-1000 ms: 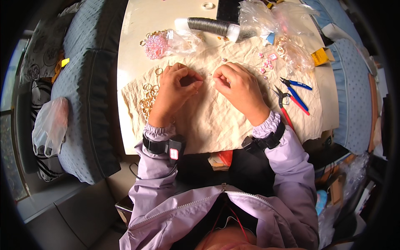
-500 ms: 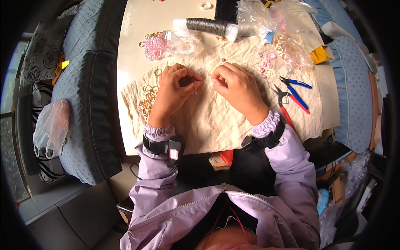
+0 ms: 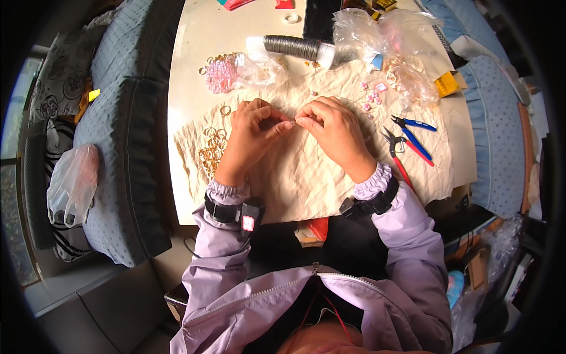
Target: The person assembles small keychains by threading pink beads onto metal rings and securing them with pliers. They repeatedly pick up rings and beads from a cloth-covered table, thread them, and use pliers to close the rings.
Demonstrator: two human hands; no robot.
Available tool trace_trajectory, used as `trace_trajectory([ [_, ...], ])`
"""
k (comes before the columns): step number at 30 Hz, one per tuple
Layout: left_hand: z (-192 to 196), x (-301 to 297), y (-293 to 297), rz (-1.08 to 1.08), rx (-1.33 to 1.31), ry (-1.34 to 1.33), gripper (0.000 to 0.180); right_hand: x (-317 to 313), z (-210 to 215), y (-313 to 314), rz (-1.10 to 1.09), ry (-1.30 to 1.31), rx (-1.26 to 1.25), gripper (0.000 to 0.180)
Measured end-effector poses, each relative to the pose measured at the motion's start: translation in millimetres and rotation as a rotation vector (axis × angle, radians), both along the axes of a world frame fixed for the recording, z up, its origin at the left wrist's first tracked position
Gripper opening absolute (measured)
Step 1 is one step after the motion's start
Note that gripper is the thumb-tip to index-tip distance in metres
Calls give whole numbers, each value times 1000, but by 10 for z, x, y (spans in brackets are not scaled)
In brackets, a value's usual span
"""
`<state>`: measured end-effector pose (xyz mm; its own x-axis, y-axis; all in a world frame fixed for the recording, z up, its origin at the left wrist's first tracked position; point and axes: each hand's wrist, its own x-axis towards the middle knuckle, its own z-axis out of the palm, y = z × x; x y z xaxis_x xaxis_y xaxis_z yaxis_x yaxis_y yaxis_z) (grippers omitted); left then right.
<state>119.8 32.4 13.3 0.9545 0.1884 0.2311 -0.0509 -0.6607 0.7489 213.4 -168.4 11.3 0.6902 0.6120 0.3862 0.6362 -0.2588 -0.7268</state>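
Over the crumpled beige cloth (image 3: 295, 183), my left hand (image 3: 254, 133) and my right hand (image 3: 331, 130) meet fingertip to fingertip. Each is closed in a pinch on something tiny between them that I cannot make out. Gold-coloured rings (image 3: 211, 154) lie in a loose pile beside my left wrist, with a single ring (image 3: 225, 110) just beyond. To the right of my right hand are pink beads (image 3: 370, 97), blue-handled cutters (image 3: 415, 138) and red-handled pliers (image 3: 396, 156). A small round bead (image 3: 313, 93) rests just past my fingers.
Across the far side stand a spool of grey wire (image 3: 292, 46), a bag of pink beads (image 3: 221, 74), clear plastic bags (image 3: 377, 32) and a yellow box (image 3: 447, 84). A white ring (image 3: 290, 18) lies on the table. Blue padded seats (image 3: 118, 147) flank the table.
My hands have come closer together, so the fingertips now meet where a gap was before. The view has shifted slightly, showing more of the table's far end.
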Motion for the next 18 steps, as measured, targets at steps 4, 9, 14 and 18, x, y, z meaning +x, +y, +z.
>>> trace_trajectory([
  [4,-6,0,-11,2,-96,20,13,-9,41,8,16,60,-23,12],
  [9,25,1,-44,-2,-358,43,9,-18,86,1,79,-91,60,13],
  [14,61,-44,-90,72,-690,17,10,8,93,0,-103,-182,40,13],
  [18,46,-14,-59,29,-530,52,11,-9,69,3,11,-60,44,10],
])
